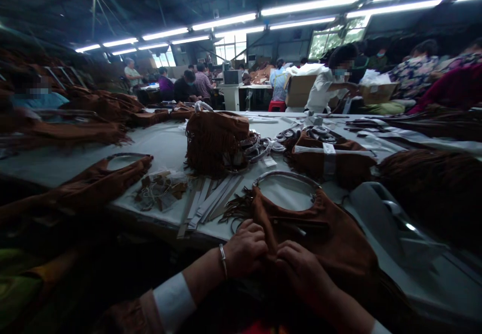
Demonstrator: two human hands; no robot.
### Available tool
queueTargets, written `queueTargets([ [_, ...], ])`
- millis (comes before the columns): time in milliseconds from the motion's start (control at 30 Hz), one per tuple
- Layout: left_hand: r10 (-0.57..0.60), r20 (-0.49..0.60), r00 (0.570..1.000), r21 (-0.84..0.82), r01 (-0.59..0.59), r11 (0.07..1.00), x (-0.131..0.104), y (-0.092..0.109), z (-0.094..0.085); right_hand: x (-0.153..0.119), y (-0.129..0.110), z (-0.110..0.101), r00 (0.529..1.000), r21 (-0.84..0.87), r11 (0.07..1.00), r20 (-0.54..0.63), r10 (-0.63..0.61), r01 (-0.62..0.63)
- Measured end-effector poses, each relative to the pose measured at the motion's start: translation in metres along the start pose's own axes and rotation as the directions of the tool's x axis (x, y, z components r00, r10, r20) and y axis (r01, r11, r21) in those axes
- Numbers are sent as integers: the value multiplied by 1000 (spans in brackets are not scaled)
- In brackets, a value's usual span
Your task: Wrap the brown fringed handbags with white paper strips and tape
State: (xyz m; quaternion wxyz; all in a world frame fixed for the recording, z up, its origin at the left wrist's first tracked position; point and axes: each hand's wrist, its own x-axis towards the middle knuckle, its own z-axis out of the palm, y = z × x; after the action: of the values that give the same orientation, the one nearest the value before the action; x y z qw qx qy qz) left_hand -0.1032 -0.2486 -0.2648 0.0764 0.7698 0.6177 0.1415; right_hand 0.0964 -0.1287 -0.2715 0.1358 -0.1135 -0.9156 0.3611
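Note:
A brown fringed handbag (331, 223) lies at the near edge of the table, its ring-shaped handle (288, 174) pointing away from me. With fingers curled, my left hand (248, 246) grips the bag's left edge. Close beside it, my right hand (301, 261) pinches the same edge from the other side; the fingertips of both hands are partly hidden by the cloth. A dark slot, perhaps a zip or pocket opening, runs across the bag just beyond my hands. Flat pale strips (214, 201) lie left of the bag, next to a heap of tags with strings (161, 188).
A tape dispenser (387, 218) stands to the right, before a dark fringed pile (433, 193). Stacked brown bags (216, 138) and a taped bag bundle (335, 158) sit farther back on the white table (161, 135). Another bag (105, 178) lies left. Several people work beyond.

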Motion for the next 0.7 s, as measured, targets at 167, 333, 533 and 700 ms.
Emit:
queueTargets([
  [167, 81, 26, 996, -9, -80, 997, 10, -10, -4, -15, 5, -46, 972, -364, 921, 131, 196, -136],
  [333, 42, 68, 997, -57, -38, 998, 10, -18, -7, -51, 48, -90, 939, -478, 840, 86, 334, -255],
  [533, -123, 66, 990, -96, 129, 987, 7, 8, -30, -75, 80, -82, 988, -375, 915, -28, 149, -149],
  [700, -206, -75, 976, -60, 201, 978, 25, 71, -6, -76, 87, -71, 990, -419, 908, -125, -70, 12],
])
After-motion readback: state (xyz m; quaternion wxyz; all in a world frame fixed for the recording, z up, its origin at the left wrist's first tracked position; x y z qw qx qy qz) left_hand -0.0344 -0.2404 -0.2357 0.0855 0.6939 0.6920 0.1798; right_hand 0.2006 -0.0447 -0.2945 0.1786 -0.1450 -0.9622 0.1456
